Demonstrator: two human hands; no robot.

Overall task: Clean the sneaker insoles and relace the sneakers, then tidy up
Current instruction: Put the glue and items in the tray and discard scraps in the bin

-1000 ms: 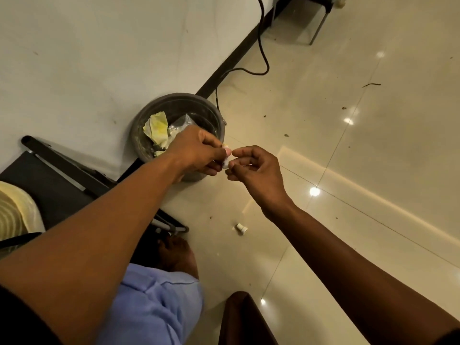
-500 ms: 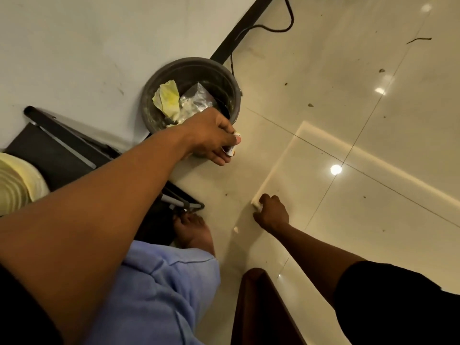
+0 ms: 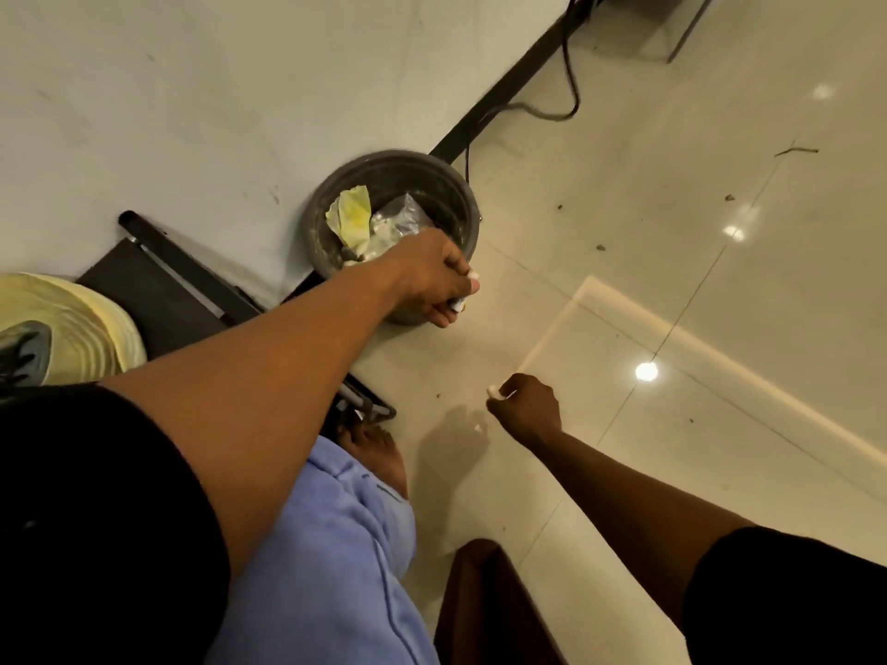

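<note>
- A grey sneaker (image 3: pixel 21 350) lies at the far left edge of the view on a pale yellow round thing (image 3: pixel 91 328), just beside a black folding frame (image 3: pixel 177 290) that leans at the foot of the wall.
- A round grey waste bin (image 3: pixel 468 218) stands on the floor against the wall, with a yellow crumpled wrapper (image 3: pixel 350 216) and a clear plastic bag (image 3: pixel 398 220) inside.
- The left hand (image 3: pixel 427 280) reaches out over the bin's near rim. Its fingers are curled around a small white tube (image 3: pixel 458 304); only the tube's end shows, poking out below the fingers toward the floor, so its long axis cannot be told.
- A tiny white scrap (image 3: pixel 478 428) lies on the floor tile, just beside the right wrist.
- The right hand (image 3: pixel 528 405) hangs low over the floor, well apart from the left. Its fingers pinch a small white cap (image 3: pixel 493 391), which sticks out to the left of the fingertips.
</note>
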